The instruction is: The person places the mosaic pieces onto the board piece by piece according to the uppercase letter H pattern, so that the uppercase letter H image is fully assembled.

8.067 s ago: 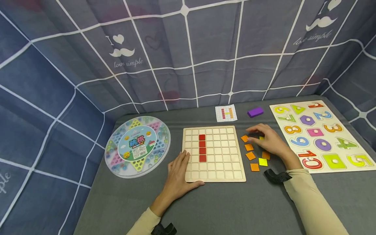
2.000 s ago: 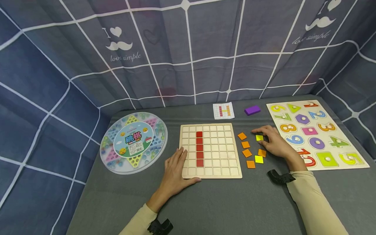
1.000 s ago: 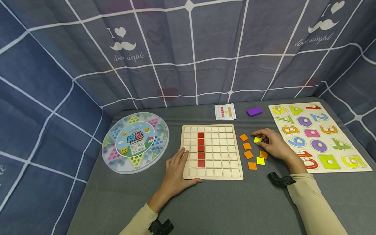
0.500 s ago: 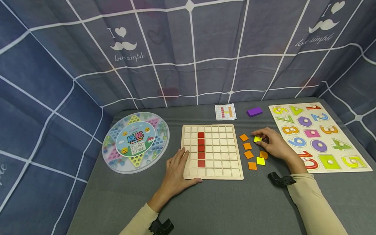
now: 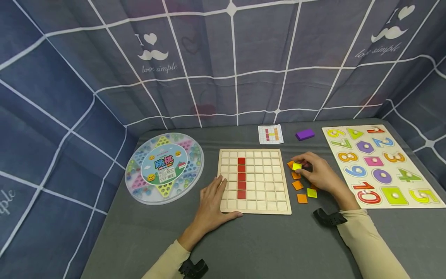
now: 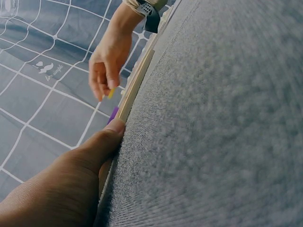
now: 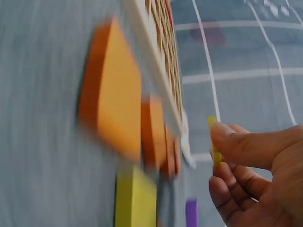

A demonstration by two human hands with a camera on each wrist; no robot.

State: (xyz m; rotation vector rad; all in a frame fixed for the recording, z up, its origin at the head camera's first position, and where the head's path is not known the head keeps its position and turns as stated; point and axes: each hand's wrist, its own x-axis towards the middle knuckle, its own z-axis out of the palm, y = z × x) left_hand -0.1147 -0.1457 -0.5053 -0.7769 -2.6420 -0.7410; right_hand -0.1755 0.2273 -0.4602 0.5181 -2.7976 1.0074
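Observation:
My right hand (image 5: 318, 172) pinches a yellow square tile (image 5: 296, 166) between thumb and fingers, raised over the orange tiles right of the board. In the right wrist view the yellow tile (image 7: 215, 142) is seen edge-on at the thumb tip. A wooden grid board (image 5: 266, 207) lies flat, with a column of several red tiles (image 5: 241, 176) in its cells. My left hand (image 5: 209, 207) rests at the board's lower left corner, fingers straight along the left edge, thumb along the front. The left wrist view shows the thumb (image 6: 102, 144) against the board's edge.
Loose orange tiles (image 5: 302, 198) and another yellow tile (image 5: 311, 193) lie right of the board. Behind are a printed pattern card (image 5: 270, 134) and a purple block (image 5: 304, 135). A round Chinese checkers set (image 5: 164, 197) stands left, a number puzzle board (image 5: 374, 186) right.
My right hand first reached to the yellow tile, took hold of it, then lifted it leftward over the orange tiles. The left hand has stayed at the board's corner.

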